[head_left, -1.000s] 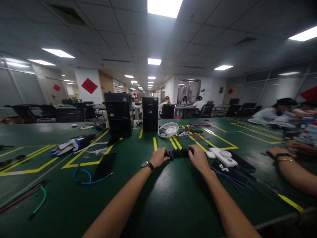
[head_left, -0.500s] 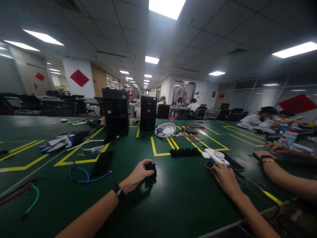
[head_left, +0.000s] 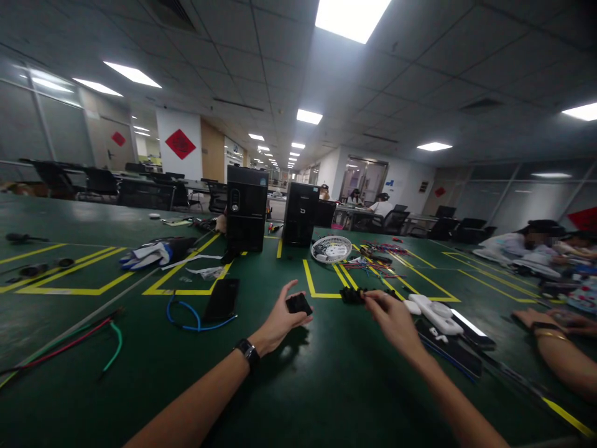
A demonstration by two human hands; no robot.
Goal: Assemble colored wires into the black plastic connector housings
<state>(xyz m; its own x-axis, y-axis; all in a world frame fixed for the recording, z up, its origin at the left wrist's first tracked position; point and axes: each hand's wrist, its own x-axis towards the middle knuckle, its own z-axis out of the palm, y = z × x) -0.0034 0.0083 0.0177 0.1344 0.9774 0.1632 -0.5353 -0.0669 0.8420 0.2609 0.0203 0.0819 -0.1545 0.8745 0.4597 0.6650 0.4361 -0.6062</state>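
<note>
My left hand (head_left: 278, 323) holds a small black block (head_left: 299, 303) above the green table, gripped low by the thumb, with the index finger lifted off it. My right hand (head_left: 394, 320) has its fingertips pinched together at a row of small black pieces (head_left: 351, 295), partly covering the row. Whether a piece is between those fingertips is hard to make out. Just right of this hand lies a white device (head_left: 436, 314), beside a phone with a lit screen (head_left: 471, 328) and a dark flat slab (head_left: 450, 351).
Two black computer towers (head_left: 247, 211) stand at the back, with a white round basket (head_left: 332, 249) in front. Loose coloured wires (head_left: 385, 258) lie behind the row. Gloves (head_left: 149, 255), a black flat case (head_left: 222, 300) and a blue cable (head_left: 186, 323) lie left. Another person's arm (head_left: 559, 358) rests at right.
My right hand has left the dark device near the white one and moved left to the black row. My left index finger has lifted from the block. The view has turned left.
</note>
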